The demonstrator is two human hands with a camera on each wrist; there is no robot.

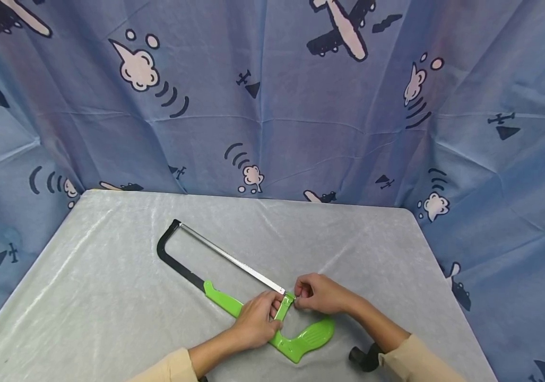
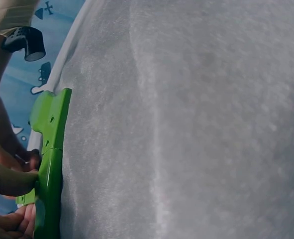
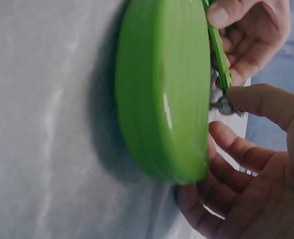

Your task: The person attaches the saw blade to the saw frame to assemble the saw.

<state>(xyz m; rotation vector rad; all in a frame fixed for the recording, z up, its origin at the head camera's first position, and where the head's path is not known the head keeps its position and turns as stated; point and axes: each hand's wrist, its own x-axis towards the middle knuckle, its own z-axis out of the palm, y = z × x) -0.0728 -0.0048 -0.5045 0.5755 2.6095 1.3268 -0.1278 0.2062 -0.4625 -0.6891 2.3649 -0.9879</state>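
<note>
A hacksaw with a green handle (image 1: 314, 335) and a black front frame (image 1: 183, 271) lies on the table, its silver blade bar (image 1: 234, 261) on the far side. My left hand (image 1: 255, 321) grips the green upright between handle and blade, thumb on the near side and fingers curled behind it. At the blade's handle end, my right hand (image 1: 322, 294) has thumb and forefinger about a small metal wing nut (image 3: 225, 105). The thumb tip meets the nut; the forefinger sits just below it. The handle's rounded end (image 3: 161, 94) partly covers the other right fingers in the right wrist view.
A pale grey cloth covers the table (image 1: 110, 297). Behind it and at both sides hangs a blue curtain (image 1: 301, 132) printed with planes. A black wrist camera (image 1: 364, 359) is worn on the right wrist, close to the table surface.
</note>
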